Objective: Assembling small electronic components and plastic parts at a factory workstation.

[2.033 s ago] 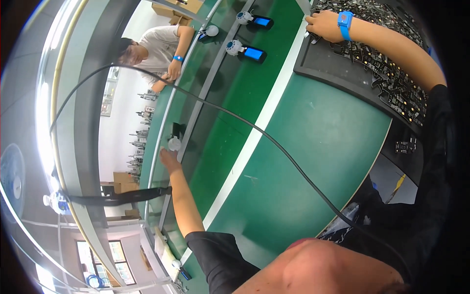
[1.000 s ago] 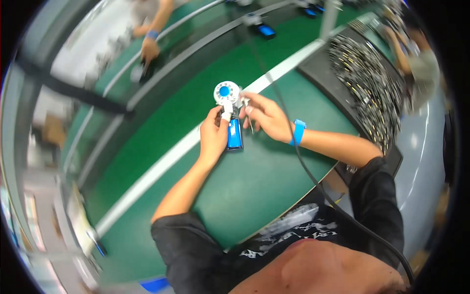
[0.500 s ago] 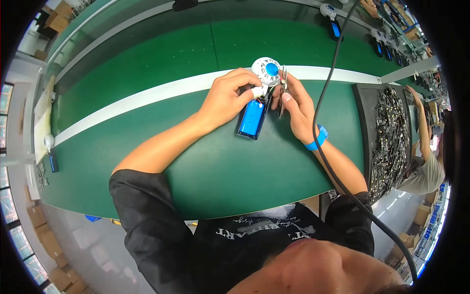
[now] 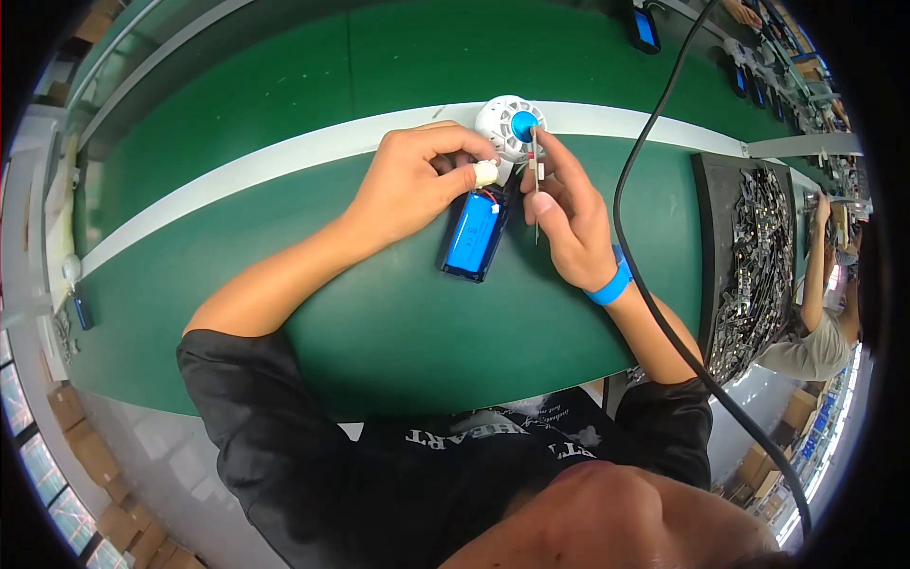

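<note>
A handheld fan with a white round head [image 4: 502, 116] and a blue hub lies in front of me, its dark handle shell pointing toward me. In the handle sits a blue battery pack [image 4: 471, 232], with thin red wires and a small white plug [image 4: 495, 208] at its upper end. My left hand [image 4: 417, 169] pinches at the fan's neck; a white cap-like piece [image 4: 485, 174] covers or sits at the thumb tip. Just right of the neck, my right hand [image 4: 573, 213] grips a thin circuit board [image 4: 536, 190], seen nearly edge-on between thumb and fingers.
A black tray [image 4: 706, 256] heaped with circuit boards stands at right. A black cable [image 4: 630, 247] hangs across the view. Beyond the white rail [image 4: 607, 121] more fans [image 4: 646, 30] lie on the green surface. Another fan [image 4: 76, 284] is at far left; a co-worker's arm [image 4: 813, 275] shows at right.
The view has shifted slightly. The circuit board has risen closer to the fan head, and the battery's wires and white plug show more clearly. Both hands keep their grips.
</note>
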`<state>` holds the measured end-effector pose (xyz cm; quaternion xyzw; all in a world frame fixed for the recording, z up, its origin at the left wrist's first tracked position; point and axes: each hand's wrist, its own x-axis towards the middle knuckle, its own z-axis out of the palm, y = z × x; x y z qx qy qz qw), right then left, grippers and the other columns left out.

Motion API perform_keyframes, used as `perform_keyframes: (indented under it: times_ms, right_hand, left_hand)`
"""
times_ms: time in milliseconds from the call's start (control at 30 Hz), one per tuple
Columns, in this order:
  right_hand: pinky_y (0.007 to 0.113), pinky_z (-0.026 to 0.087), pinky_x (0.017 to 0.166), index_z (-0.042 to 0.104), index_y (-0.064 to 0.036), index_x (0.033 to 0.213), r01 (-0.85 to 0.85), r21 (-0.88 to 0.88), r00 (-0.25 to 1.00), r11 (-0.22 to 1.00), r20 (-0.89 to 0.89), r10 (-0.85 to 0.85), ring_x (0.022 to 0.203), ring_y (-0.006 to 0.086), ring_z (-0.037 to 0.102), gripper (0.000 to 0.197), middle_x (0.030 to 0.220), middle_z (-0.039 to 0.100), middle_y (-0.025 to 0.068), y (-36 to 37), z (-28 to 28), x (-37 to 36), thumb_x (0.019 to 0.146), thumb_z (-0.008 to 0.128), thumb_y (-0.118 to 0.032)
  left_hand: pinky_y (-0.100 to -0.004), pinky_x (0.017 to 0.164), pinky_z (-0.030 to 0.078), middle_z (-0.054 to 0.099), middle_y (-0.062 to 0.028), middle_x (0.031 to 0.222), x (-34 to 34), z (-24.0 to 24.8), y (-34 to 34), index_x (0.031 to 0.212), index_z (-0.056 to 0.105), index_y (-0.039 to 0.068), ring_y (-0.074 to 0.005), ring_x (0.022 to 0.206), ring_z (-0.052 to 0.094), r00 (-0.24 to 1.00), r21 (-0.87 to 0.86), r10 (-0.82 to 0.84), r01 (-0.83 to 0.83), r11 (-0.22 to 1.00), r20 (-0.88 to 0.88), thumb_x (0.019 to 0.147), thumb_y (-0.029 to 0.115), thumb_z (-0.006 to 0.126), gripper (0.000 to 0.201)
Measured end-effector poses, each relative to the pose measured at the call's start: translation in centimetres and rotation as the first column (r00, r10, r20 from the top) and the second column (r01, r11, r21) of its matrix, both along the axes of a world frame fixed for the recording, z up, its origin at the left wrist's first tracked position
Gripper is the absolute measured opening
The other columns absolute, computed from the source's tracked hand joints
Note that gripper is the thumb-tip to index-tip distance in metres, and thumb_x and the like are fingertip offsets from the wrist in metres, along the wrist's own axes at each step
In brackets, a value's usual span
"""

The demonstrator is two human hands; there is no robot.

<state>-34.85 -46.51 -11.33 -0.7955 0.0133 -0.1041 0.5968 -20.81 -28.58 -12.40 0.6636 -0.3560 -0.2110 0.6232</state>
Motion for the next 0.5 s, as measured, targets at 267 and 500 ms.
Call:
perform_keyframes:
  times_ms: [267,500]
  right_hand:
    - [0.025,0.047,0.072,0.033,0.0018,0.156,0.009,-0.151,0.993,0.989,0.114,0.008,0.078,0.0112,0.053,0.06,0.107,0.06,0.0084,0.4,-1.5,1.4,0.099,0.048,-0.009]
    - [0.026,0.046,0.067,0.044,0.0018,0.151,-0.003,-0.215,0.996,0.977,0.082,0.021,0.073,0.0115,0.053,0.052,0.1,0.062,0.0074,1.5,0.2,-0.2,0.1,0.048,-0.007]
  left_hand:
    - [-0.0252,0.06,0.047,0.069,-0.0034,0.078,0.1,2.9,0.5,0.099,0.077,0.003,-0.0078,0.067,0.058,1.0,0.161,-0.021,0.023,0.987,-0.018,0.084,0.002,0.073,0.015]
    - [-0.0283,0.058,0.048,0.069,-0.0043,0.076,-0.9,3.1,0.8,0.093,0.078,0.005,-0.0162,0.062,0.062,0.949,0.159,0.037,-0.091,0.983,0.313,0.08,0.01,0.076,0.014]
